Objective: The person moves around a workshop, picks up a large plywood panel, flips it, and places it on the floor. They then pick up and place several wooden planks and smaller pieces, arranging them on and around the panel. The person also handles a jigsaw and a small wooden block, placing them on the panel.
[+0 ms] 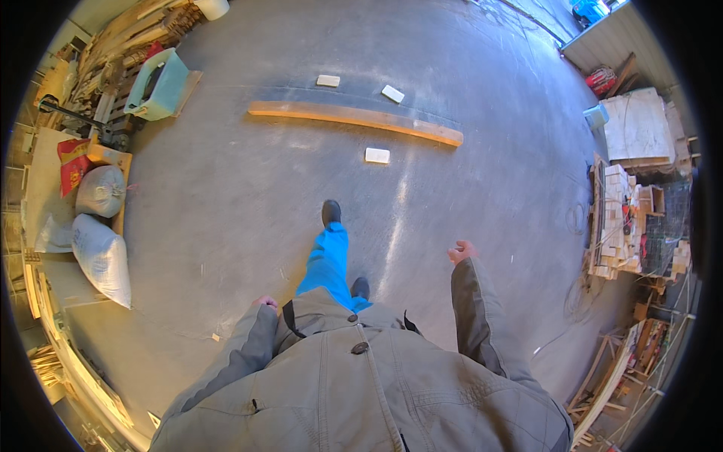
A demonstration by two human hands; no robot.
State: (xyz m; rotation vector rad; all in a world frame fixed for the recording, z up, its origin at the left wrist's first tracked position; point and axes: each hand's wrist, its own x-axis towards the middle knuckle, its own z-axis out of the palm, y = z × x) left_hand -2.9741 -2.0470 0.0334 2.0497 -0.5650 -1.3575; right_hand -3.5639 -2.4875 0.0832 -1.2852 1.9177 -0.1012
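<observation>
My right hand (462, 251) hangs out to the right over the grey floor, its fingers loosely bent and apart, with nothing seen in them. Close to my left side, my left hand (266, 301) shows only in part past the sleeve, so its fingers are mostly hidden. Neither hand touches anything I can make out. Ahead of my feet a long wooden beam (354, 117) lies across the floor. On its far side are two white blocks, one at left (327, 80) and a tilted one at right (392, 93). A third white block (377, 156) lies on the near side.
Along the left stand a pale green tub (156, 87), stacked wood, a red bag (73, 164) and stuffed sacks (102, 260). At right are a stack of light wooden pieces (616, 218), a pale panel pile (640, 128) and loose cable (578, 301) on the floor.
</observation>
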